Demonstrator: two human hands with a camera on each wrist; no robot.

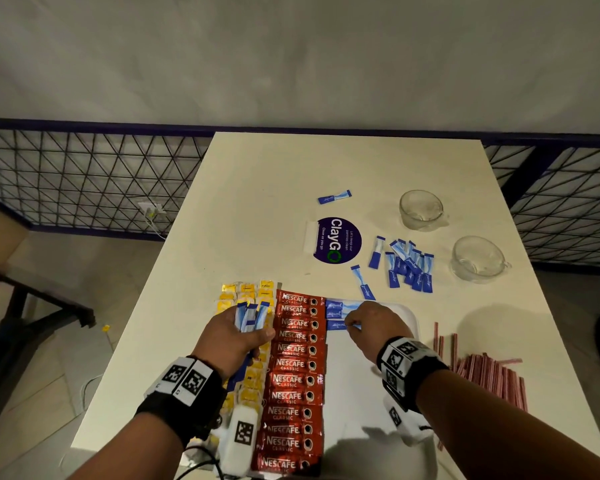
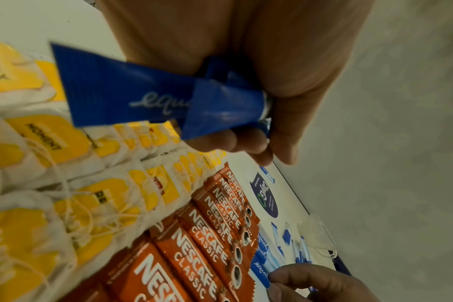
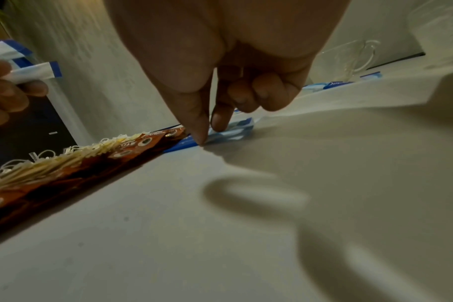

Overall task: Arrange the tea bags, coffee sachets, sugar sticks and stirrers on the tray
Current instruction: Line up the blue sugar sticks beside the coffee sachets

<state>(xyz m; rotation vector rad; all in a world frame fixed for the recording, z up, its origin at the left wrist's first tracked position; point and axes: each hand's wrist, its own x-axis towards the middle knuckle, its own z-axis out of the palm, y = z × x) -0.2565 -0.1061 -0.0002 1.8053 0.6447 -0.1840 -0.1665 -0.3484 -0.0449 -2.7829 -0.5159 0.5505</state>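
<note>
Blue sugar sticks (image 1: 251,317) bunched in left grip (image 1: 238,336); right grip (image 1: 369,323) pinching tray stick (image 1: 340,325).

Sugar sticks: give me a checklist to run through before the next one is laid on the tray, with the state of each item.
1. Supply in hand: ok. The left hand grips a bundle of sugar sticks.
2. Stick now being placed is flat: ok. The right hand pinches the third laid stick down onto the tray.
3. Row alignment: ok. The laid sticks sit beside the coffee sachets.
4. Free tray space nearer the person: ok, bare white surface there.
5. Loose sticks remaining on the table: not ok, a pile is off the tray.
6. Stirrers: not ok, off the tray.
</note>
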